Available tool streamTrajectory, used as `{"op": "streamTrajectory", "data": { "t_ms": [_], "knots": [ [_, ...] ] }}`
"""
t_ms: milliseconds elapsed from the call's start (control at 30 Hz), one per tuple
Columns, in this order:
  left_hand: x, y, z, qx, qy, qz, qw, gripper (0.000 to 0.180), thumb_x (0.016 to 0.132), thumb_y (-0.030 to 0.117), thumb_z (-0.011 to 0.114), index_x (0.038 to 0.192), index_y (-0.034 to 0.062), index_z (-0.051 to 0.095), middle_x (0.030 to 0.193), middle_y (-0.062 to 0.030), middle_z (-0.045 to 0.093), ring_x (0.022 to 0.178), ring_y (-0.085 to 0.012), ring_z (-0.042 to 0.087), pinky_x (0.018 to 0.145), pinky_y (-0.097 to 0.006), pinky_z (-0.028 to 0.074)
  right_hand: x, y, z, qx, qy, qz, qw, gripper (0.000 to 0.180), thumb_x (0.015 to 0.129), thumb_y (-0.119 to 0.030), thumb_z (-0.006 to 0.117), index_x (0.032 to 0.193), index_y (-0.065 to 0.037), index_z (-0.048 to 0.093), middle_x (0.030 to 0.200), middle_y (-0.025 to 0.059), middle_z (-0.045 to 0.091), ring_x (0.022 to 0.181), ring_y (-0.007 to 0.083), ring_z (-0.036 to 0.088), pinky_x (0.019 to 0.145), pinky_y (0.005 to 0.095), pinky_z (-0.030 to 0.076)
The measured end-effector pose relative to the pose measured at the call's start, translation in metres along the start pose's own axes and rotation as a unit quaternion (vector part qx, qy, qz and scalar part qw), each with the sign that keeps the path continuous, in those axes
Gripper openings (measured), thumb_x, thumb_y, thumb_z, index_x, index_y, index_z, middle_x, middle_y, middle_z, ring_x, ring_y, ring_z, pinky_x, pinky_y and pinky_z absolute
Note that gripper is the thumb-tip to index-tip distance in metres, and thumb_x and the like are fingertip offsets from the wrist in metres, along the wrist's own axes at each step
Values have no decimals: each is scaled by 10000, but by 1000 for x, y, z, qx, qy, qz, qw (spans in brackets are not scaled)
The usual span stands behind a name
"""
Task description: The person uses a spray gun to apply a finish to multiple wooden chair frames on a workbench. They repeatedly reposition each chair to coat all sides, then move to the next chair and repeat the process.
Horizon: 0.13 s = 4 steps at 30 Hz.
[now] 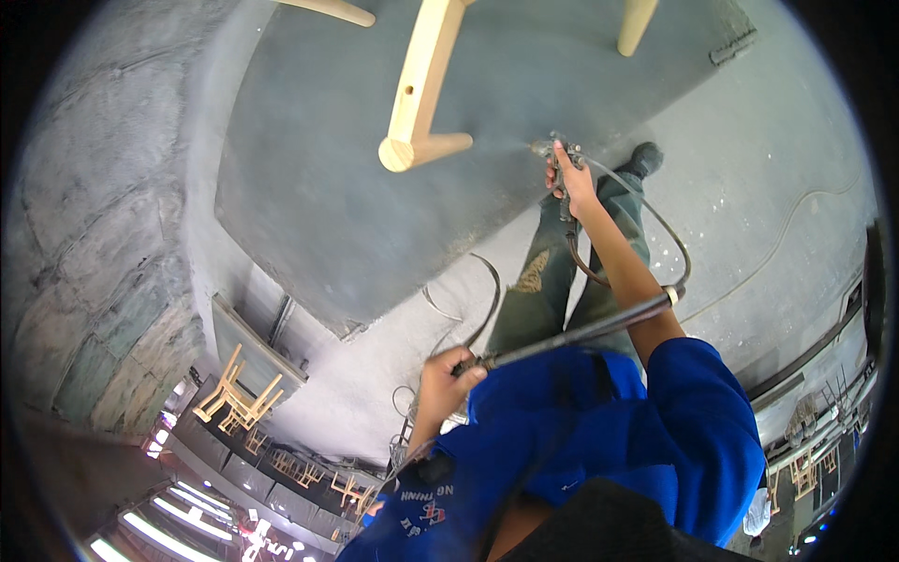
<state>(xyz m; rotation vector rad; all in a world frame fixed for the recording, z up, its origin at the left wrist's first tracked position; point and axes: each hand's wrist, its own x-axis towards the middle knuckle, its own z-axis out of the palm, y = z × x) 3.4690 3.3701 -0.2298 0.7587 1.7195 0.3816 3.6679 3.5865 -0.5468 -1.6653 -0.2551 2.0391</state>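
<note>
My right hand (573,178) is wrapped round a metal spray gun (562,155), its nozzle turned left. A faint mist shows in front of the nozzle, towards a pale wooden furniture frame (421,94) with a round end and a short side bar. Between nozzle and wood there is a small gap. A thinner hose (670,229) curves from the gun back to a thick dark tube (581,332), which slants across my body. My left hand (448,382) is closed round the lower left end of that tube.
Under the frame lies a dark grey panel (318,206). Loose hose (492,290) lies on the floor by my left hand, and a thin line (777,234) runs across the right floor. Wooden chair frames (234,393) stand at lower left. A stained wall (103,225) rises on the left.
</note>
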Motion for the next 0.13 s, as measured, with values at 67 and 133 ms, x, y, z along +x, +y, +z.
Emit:
{"op": "streamTrajectory", "data": {
  "t_ms": [67,133],
  "knots": [
    [1,-11,0,17,11,5,1000,270,835,235,802,813,26,632,661,-24,541,652,-108,500,612,-297,440,31,0,9,57,9,-16,998,612,893,-699,623,959,-90,631,715,10,598,584,137,612,455,284,365],
    [6,-19,-1,35,36,20,999,320,825,305,833,821,44,650,669,-20,548,664,-123,509,623,-306,443,61,-10,23,122,-7,-23,992,776,844,-849,511,997,-101,654,727,13,610,640,148,646,479,300,389]
  ]
}}
